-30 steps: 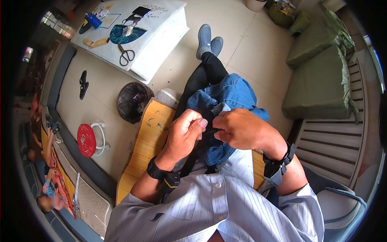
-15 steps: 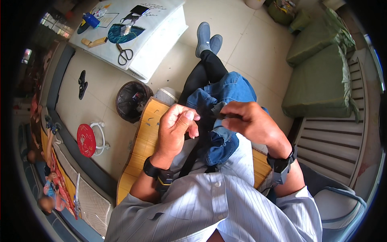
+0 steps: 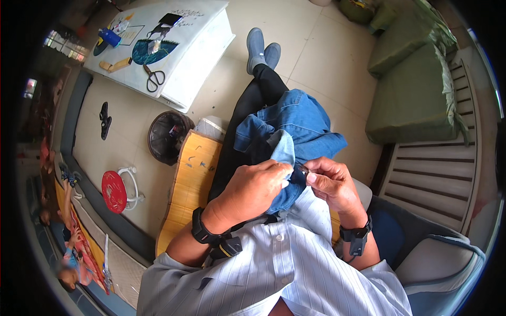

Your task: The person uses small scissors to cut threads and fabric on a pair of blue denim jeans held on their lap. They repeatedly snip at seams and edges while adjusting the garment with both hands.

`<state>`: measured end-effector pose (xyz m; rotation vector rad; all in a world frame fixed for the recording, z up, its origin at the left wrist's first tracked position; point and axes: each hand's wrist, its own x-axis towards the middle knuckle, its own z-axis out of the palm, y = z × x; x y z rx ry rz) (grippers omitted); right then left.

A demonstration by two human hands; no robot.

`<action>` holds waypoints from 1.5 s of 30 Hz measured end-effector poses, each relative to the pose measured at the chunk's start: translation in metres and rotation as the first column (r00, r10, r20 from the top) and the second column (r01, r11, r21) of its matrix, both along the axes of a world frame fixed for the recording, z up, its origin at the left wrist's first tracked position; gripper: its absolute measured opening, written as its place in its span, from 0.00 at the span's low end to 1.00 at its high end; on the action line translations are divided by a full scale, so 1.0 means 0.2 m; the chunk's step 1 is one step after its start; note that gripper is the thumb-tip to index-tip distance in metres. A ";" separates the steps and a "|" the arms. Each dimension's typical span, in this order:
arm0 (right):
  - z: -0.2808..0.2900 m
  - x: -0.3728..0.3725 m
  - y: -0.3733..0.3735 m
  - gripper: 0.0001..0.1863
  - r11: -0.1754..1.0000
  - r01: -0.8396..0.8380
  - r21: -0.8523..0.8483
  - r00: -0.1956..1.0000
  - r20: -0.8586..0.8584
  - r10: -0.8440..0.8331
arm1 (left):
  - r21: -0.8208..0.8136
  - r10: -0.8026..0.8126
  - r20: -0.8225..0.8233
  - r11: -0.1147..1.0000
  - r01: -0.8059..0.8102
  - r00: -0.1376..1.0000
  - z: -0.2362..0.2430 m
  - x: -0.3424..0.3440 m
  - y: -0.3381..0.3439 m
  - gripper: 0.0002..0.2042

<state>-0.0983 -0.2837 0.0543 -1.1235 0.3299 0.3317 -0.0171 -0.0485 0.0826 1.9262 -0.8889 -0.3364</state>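
Note:
Blue denim trousers [image 3: 303, 118] lie bunched across my lap, with a paler inner side turned up near the hands. My left hand [image 3: 253, 184] is closed on a fold of the denim, knuckles upward. Close beside it on the right, my right hand [image 3: 336, 184] pinches a small dark object between thumb and forefinger at the cloth. That object is too small to make out. The fingertips of the left hand are partly hidden behind the fold.
Left of my legs stand a dark waste bin [image 3: 166, 138] and a red-topped stool [image 3: 114, 191]. A white table [image 3: 203, 52] holds black-handled scissors [image 3: 154, 80] and a blue bottle [image 3: 109, 37]. Green cushions [image 3: 414, 100] rest on a slatted bench [image 3: 432, 176] at right. Another person [image 3: 71, 263] is far left.
My left hand has moved right and taken hold of the denim. The right hand has come lower and turned, now pinching at the cloth. The pale fold has been lifted.

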 end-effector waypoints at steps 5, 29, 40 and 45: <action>0.01 -0.04 -0.02 0.11 0.998 -0.047 -0.044 0.998 0.034 0.049 | -0.077 0.118 -0.052 0.990 -0.122 0.992 -0.03 -0.01 0.01 0.03; 0.20 0.04 0.20 0.14 0.586 0.013 -0.810 0.835 0.332 0.440 | -0.138 0.192 -0.748 0.891 -0.432 0.636 -0.13 -0.04 0.14 0.03; 0.23 0.07 0.28 0.09 0.366 0.118 -0.923 0.777 0.316 0.544 | -0.086 0.260 -0.646 0.909 -0.408 0.718 -0.07 -0.06 0.13 0.03; 0.25 0.10 0.30 0.10 0.284 0.104 -0.953 0.749 0.263 0.608 | -0.070 0.278 -0.556 0.923 -0.378 0.783 -0.05 -0.08 0.12 0.03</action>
